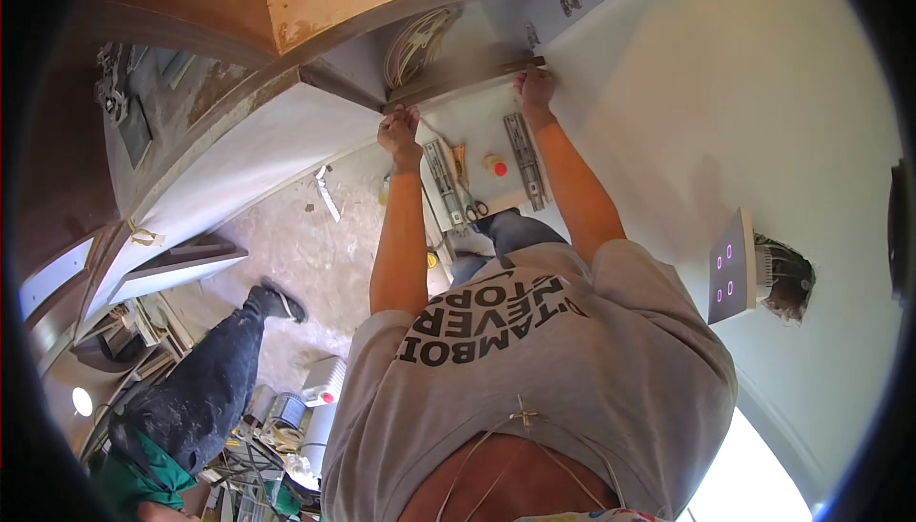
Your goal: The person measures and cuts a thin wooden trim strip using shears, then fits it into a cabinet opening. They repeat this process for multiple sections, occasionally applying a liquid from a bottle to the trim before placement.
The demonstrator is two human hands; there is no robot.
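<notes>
In front of me a long brown strip (463,86) lies along the front of a cabinet opening, slightly tilted up toward the right. My left hand (401,137) is closed with its fingertips at the strip's left end. At the other end my right hand (534,93) pinches the strip beside the white wall. Both arms reach up and forward. Below the strip are two metal drawer slides, a left one (442,178) and a right one (523,161). Scissors (476,209) and a small red round piece (499,169) lie between them.
Coiled wires (412,50) sit inside the cabinet. A dark switch panel (733,269) hangs out from a wall hole at right. Another person in dark trousers (205,369) is low at left, near piled tools (277,427). A white cabinet side (253,135) stands left.
</notes>
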